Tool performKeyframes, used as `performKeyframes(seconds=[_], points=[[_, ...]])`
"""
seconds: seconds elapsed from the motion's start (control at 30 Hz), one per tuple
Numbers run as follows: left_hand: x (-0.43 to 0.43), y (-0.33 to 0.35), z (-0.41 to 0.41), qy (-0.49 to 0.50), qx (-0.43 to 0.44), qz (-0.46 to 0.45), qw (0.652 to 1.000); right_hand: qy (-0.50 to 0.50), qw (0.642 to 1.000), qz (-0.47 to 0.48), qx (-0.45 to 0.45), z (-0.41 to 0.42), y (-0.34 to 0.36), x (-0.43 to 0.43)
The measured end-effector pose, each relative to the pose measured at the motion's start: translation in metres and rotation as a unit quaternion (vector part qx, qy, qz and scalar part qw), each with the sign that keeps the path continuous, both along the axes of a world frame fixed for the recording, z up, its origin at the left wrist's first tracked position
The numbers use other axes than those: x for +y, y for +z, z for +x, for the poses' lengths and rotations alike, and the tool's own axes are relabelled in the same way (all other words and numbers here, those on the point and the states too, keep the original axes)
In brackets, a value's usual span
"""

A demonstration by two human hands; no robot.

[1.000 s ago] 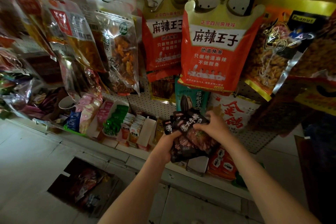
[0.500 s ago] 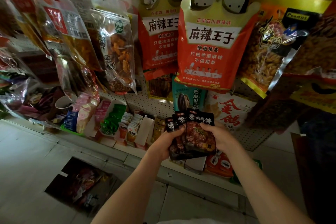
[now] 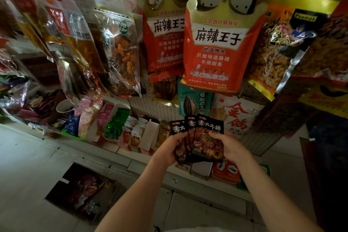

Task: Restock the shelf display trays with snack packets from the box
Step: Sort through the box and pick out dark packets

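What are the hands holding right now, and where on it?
Both hands hold a fanned stack of black snack packets: the left hand grips its left edge, the right hand its right edge.

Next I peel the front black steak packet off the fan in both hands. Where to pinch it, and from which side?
Probably best at the top band of the front packet, pinched from above right. The fan stands upright with that band clear; the left hand and right hand grip the lower halves, and the rest of the fan lies behind its left edge.
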State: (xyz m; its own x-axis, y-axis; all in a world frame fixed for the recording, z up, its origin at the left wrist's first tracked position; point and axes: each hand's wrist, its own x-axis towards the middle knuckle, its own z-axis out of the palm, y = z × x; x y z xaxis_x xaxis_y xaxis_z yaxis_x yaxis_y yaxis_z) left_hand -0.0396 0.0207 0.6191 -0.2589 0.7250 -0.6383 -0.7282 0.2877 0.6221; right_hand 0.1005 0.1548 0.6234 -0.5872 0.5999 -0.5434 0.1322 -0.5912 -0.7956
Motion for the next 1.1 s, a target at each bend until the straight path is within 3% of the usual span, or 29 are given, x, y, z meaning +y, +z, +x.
performKeyframes(seconds=[0.13, 0.3, 0.47, 0.57, 0.7, 0.8, 0.93, 1.1], points=[[0.002, -0.008, 0.000, -0.038, 0.015, 0.020, 0.999, 0.013, 1.000, -0.010, -0.007, -0.008, 0.002, -0.017], [0.012, -0.008, 0.000, -0.045, 0.024, 0.028, 0.998, 0.065, 0.991, 0.112, -0.032, -0.021, 0.015, -0.026], [0.015, 0.005, 0.004, -0.025, 0.027, 0.032, 0.999, 0.063, 0.991, 0.115, -0.014, -0.026, 0.018, -0.035], [0.017, 0.000, 0.006, 0.030, 0.094, 0.013, 0.995, 0.034, 0.997, 0.070, 0.018, -0.027, 0.019, -0.036], [0.024, -0.008, 0.009, 0.087, 0.190, -0.014, 0.978, 0.028, 0.996, 0.079, -0.006, -0.031, 0.016, -0.037], [0.025, -0.004, 0.011, 0.051, 0.181, 0.019, 0.982, 0.038, 0.993, 0.109, -0.038, -0.033, 0.014, -0.035], [0.018, 0.001, 0.009, 0.012, 0.146, 0.036, 0.989, 0.060, 0.996, 0.070, -0.021, -0.033, 0.016, -0.027], [0.012, 0.009, 0.006, -0.079, 0.104, 0.022, 0.991, 0.031, 0.984, 0.174, -0.018, -0.032, 0.015, -0.007]])
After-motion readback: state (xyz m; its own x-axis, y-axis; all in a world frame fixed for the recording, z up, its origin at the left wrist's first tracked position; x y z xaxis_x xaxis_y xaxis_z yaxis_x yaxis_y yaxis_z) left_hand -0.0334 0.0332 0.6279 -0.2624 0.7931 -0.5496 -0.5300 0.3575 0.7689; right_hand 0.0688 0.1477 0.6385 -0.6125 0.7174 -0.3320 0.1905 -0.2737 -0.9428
